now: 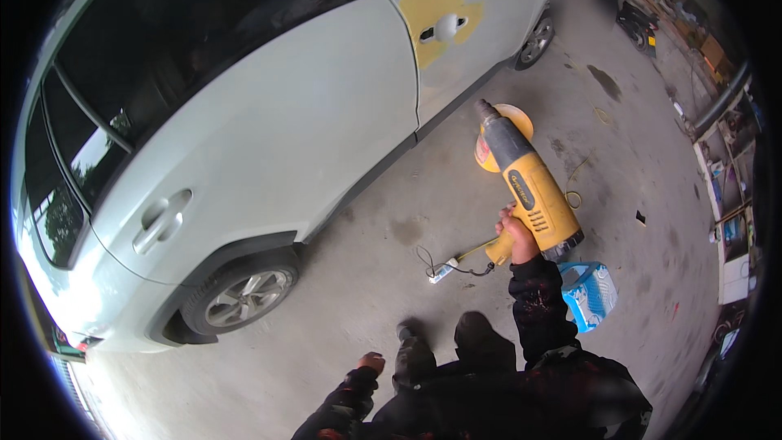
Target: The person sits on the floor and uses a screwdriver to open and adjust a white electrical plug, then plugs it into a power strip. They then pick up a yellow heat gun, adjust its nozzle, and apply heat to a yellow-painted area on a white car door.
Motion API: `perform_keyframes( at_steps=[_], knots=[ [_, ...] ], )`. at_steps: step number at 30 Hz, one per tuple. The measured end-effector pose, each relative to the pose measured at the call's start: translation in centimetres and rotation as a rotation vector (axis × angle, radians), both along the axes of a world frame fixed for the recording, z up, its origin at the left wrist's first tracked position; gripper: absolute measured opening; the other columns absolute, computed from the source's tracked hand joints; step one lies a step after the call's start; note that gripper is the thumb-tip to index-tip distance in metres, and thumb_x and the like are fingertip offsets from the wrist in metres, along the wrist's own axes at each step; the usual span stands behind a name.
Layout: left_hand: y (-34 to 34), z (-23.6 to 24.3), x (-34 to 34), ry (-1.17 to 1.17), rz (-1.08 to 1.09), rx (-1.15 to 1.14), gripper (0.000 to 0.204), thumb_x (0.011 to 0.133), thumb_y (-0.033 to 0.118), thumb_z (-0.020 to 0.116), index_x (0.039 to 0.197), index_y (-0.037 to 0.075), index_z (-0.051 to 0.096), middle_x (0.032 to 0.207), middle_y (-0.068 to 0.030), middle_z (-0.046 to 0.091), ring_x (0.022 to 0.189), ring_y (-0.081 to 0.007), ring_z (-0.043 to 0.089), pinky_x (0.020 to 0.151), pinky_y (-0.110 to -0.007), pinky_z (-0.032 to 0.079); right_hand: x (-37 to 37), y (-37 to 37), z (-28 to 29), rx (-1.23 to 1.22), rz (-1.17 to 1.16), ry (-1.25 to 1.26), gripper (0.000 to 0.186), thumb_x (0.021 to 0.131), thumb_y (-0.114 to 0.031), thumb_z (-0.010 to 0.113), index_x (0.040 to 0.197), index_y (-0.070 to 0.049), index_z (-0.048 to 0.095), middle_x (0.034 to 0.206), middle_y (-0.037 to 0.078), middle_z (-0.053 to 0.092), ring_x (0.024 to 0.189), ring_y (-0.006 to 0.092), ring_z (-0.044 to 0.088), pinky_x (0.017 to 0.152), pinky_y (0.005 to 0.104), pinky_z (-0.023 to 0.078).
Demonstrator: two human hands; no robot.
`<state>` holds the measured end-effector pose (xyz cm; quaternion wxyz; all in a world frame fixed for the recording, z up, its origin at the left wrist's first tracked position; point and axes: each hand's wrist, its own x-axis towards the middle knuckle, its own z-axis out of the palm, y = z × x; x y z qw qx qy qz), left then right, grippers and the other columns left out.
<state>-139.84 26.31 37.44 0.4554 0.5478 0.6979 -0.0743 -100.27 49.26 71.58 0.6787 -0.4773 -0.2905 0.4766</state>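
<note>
My right hand is wrapped round the handle of a yellow heat gun with a dark grey nozzle. The nozzle points up and away, toward the far part of the car. Low in the view, my left hand hangs beside my leg, its fingers loosely curled and nothing visible in them. A white car stands along the left. Round the handle of its far door spreads a yellowish patch. A dark cord runs from the heat gun to a white power strip on the floor.
Behind the heat gun, a round yellow thing is partly hidden. A blue and white container stands by my right forearm. Yellow cable lies on the concrete floor. Cluttered shelves line the right, with a blurred shape at the far end.
</note>
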Motion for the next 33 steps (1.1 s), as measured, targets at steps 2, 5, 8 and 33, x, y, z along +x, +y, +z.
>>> perform_keyframes(
  at_steps=[2, 5, 8, 33],
  knots=[
    [2.3, 0.3, -2.5, 0.174, -0.250, -0.058, 0.028, 0.081, 0.029, 0.050, 0.094, 0.015, 0.071, 0.105, -0.0120, 0.066, 0.102, -0.0316, 0.062, 0.089, -0.041, 0.050, 0.7, 0.5, 0.6, -0.078, -0.028, 0.032, 0.022, 0.079, -0.003, 0.058, 0.099, -0.008, 0.050, 0.092, 0.005, 0.053, 0.074, 0.0159, 0.053, 0.067, 0.0313, 0.046],
    [8.3, 0.9, -3.9, 0.330, -0.838, -0.009, 0.030, 0.083, 0.024, 0.044, 0.090, 0.011, 0.070, 0.102, -0.0130, 0.067, 0.100, -0.0333, 0.062, 0.085, -0.044, 0.051, 2.7, 1.2, -0.6, -0.130, -0.059, 0.008, 0.022, 0.082, -0.001, 0.056, 0.101, -0.009, 0.050, 0.091, 0.005, 0.054, 0.074, 0.0148, 0.053, 0.068, 0.0300, 0.045],
    [17.7, 2.9, -1.7, 0.274, -0.542, 0.106, 0.035, 0.084, 0.032, 0.048, 0.103, 0.010, 0.067, 0.110, -0.0164, 0.063, 0.103, -0.0348, 0.060, 0.088, -0.048, 0.048, 5.5, 3.4, -3.3, 0.044, 0.013, 0.151, 0.026, 0.082, 0.002, 0.056, 0.104, -0.009, 0.050, 0.095, 0.003, 0.053, 0.079, 0.0134, 0.053, 0.071, 0.0284, 0.045],
    [74.9, 31.3, 30.5, 0.030, 0.223, 0.832, 0.036, 0.081, 0.040, 0.061, 0.096, 0.008, 0.068, 0.091, -0.0121, 0.069, 0.086, -0.0316, 0.065, 0.078, -0.039, 0.051, 22.7, 37.6, -11.5, 0.482, 0.209, -1.036, 0.036, 0.074, -0.018, 0.076, 0.105, -0.006, 0.064, 0.094, 0.009, 0.067, 0.086, 0.0256, 0.064, 0.075, 0.0369, 0.050]
  ],
)
